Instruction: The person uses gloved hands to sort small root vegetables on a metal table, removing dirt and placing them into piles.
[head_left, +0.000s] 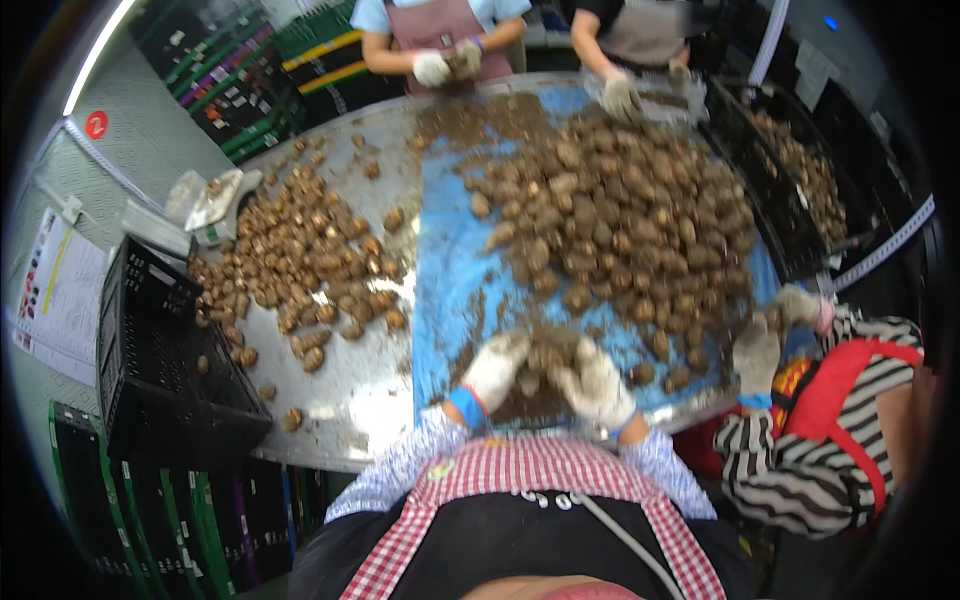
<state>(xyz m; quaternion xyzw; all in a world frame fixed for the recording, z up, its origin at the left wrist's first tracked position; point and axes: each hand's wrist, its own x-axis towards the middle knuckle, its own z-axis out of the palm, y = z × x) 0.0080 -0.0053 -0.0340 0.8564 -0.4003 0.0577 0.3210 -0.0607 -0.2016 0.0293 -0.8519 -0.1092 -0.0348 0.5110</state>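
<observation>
My left hand, in a soiled white glove, and my right hand, gloved alike, meet low over the near edge of the blue sheet. Between them they hold a brown taro corm; blur and dirt hide whether there is more than one. Loose soil lies below my hands. Beyond them on the sheet rises a large heap of soil-covered taro corms. A looser spread of cleaner-looking corms covers part of the bare metal table to the left.
A black plastic crate sits at the table's left edge, with plastic bags behind it. Another black crate holding corms stands at the right. Two people work across the table; a person in striped sleeves is close on my right.
</observation>
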